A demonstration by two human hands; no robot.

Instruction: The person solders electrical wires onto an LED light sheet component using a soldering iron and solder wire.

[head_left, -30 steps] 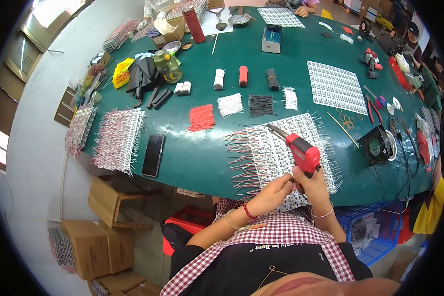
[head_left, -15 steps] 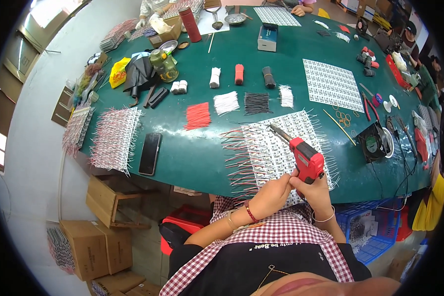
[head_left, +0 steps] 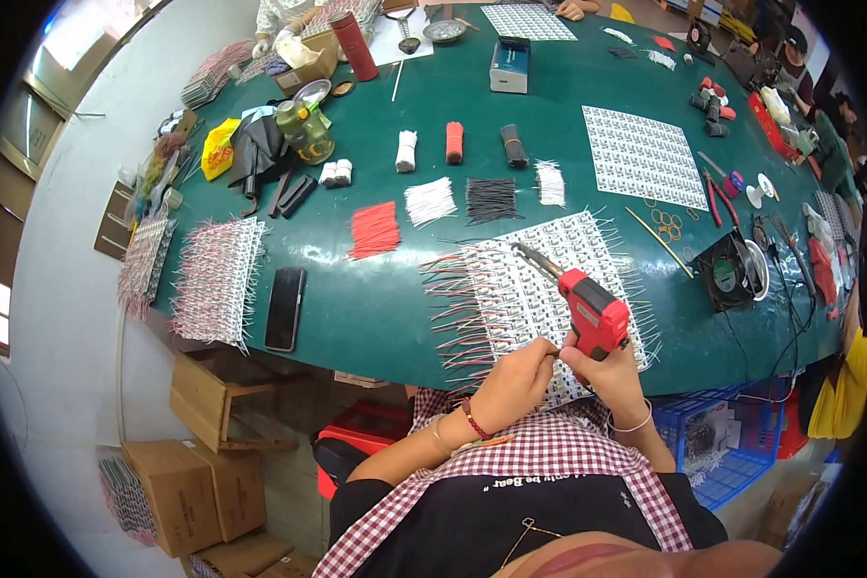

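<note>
My right hand (head_left: 613, 380) is wrapped round the grip of a red and black soldering gun (head_left: 597, 313). Its metal tip points away and to the left, over a white panel of small circuit boards (head_left: 580, 241). Red, black and white wires stick out along the panel's left edge, and pale wires along its right. Just left of the gun, over the panel's near part, my left hand (head_left: 518, 380) is closed in a pinch. A short dark piece shows between its fingertips and my right thumb; what it is I cannot make out.
Beyond the panel lie piles of red wires (head_left: 375, 230), white wires (head_left: 430, 201) and black wires (head_left: 491, 199). A phone (head_left: 286, 308) and a wired panel (head_left: 217, 281) are at left. A bare panel (head_left: 643, 159), pliers (head_left: 722, 197) and a small fan (head_left: 725, 273) stand right. Other people sit across the table.
My left hand has moved slightly left, opening a small gap from my right thumb. The gun stays in my right hand, its tip still over the panel. The whole view has shifted a little.
</note>
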